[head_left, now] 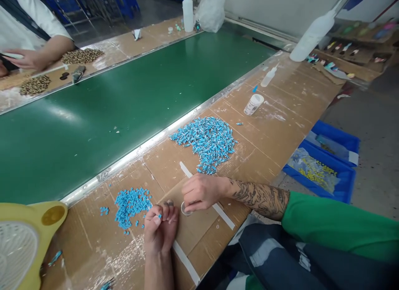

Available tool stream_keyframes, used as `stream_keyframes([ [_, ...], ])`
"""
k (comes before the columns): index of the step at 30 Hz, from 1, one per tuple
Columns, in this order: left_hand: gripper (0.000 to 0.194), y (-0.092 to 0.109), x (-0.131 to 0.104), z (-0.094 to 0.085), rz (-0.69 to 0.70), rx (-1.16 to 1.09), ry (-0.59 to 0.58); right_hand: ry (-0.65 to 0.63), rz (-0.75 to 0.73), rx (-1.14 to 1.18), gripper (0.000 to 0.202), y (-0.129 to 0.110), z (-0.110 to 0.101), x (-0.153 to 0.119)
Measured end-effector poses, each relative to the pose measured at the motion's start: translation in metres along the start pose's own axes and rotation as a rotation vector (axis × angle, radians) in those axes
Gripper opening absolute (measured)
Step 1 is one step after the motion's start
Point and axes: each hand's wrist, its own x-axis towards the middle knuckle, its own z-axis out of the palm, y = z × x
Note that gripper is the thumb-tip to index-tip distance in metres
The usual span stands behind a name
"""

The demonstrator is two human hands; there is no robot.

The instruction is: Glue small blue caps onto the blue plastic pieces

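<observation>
My left hand (162, 223) is turned palm up, with a small blue ring (160, 216) pinched between thumb and fingertip. Close beside it, my right hand (201, 192) has its fingers closed and pointing down at a small round dish (184, 210) on the cardboard. Whatever the right fingers pinch is hidden. A loose pile of blue rings (132, 206) lies to the left of my hands. Beyond the right hand spreads a large heap of small blue pieces with silvery tips (208, 140).
A green conveyor belt (140, 94) with a metal edge runs past the cardboard-covered table (264, 136). At the left stands a yellow basket (52, 223). A white cup (254, 104) and glue bottle (269, 77) stand farther right. Blue bins (346, 186) sit below. A co-worker's hand (28, 59) is across.
</observation>
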Motion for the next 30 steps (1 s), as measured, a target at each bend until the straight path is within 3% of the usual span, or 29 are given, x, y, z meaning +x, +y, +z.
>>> stream_keyframes([
  [2,0.022,0.0,0.001,0.0,-0.005,0.013,-0.002,0.032,0.058,0.089,0.028,-0.006,-0.01,0.001],
  [6,0.024,-0.002,0.001,-0.004,-0.058,0.069,0.041,0.284,0.214,0.224,0.034,-0.025,-0.025,0.011],
  [9,0.024,-0.003,0.0,-0.006,-0.08,0.102,0.066,0.395,0.215,0.238,0.033,-0.034,-0.026,0.02],
  [18,0.021,-0.001,0.001,-0.001,-0.096,0.122,0.054,0.416,0.18,0.252,0.029,-0.03,-0.014,0.026],
  [28,0.021,-0.001,0.001,-0.002,-0.098,0.107,0.054,0.386,0.222,0.231,0.033,-0.028,-0.019,0.022],
  [30,0.022,-0.001,0.001,-0.004,-0.09,0.107,0.067,0.32,0.22,0.202,0.031,-0.024,-0.02,0.017],
])
